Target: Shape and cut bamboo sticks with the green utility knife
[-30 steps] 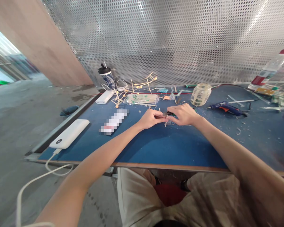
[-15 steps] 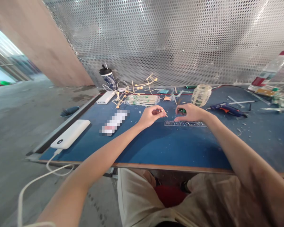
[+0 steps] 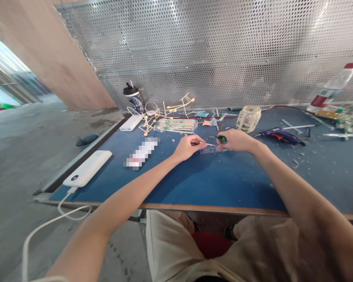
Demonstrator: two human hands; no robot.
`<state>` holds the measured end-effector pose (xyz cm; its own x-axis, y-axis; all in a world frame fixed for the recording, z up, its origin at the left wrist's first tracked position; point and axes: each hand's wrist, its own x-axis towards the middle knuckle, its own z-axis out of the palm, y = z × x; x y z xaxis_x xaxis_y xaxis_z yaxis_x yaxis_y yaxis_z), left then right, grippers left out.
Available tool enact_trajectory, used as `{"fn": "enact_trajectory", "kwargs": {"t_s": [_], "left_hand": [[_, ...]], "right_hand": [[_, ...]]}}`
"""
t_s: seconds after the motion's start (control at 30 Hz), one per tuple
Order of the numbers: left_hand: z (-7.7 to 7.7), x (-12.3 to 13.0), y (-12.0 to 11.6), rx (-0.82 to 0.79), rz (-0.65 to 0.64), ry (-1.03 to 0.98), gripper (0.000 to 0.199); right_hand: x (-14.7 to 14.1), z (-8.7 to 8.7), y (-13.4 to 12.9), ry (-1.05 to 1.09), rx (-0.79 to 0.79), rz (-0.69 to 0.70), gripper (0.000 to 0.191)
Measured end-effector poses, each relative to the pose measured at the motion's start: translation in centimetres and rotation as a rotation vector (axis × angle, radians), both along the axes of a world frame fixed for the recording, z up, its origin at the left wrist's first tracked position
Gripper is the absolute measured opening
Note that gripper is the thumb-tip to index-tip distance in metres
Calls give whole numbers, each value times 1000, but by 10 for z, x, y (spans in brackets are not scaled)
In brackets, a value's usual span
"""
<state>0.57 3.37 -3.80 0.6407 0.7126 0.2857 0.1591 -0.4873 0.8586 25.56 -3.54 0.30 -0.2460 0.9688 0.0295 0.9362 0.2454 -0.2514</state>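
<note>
My left hand [image 3: 190, 147] pinches a thin pale wooden stick [image 3: 209, 144], which points right toward my other hand. A small knife with a green handle [image 3: 222, 138] is gripped in my right hand [image 3: 233, 140]; its dark, narrow blade extends left, just above the stick. The right fingertips are close to the stick's far end, and I cannot tell if they touch it. Beneath both hands lies a clear patterned ruler [image 3: 207, 150], partly hidden by the right hand.
Behind the hands are packed sticks [image 3: 176, 125], a stick model [image 3: 179, 105] and a pale lattice jar [image 3: 248, 118]. A blue glue gun [image 3: 282, 135] and a bottle [image 3: 331, 88] stand right. A white power bank [image 3: 88, 168] lies left on the blue table [image 3: 194, 188].
The knife in my right hand has come up, with its blade now showing toward the left. The stick in my left hand now lies closer to level, reaching toward the right hand.
</note>
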Motion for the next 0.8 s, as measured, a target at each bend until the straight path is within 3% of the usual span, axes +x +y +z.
{"fn": "enact_trajectory", "kwargs": {"t_s": [0.33,0.8], "left_hand": [[-1,1,-1,29,7,59,36],[-2,-2,3,10,-88,68,34]], "right_hand": [[-6,-4,-4,-43,136,56,35],[-11,-9,0,-8,178,5,24]]}}
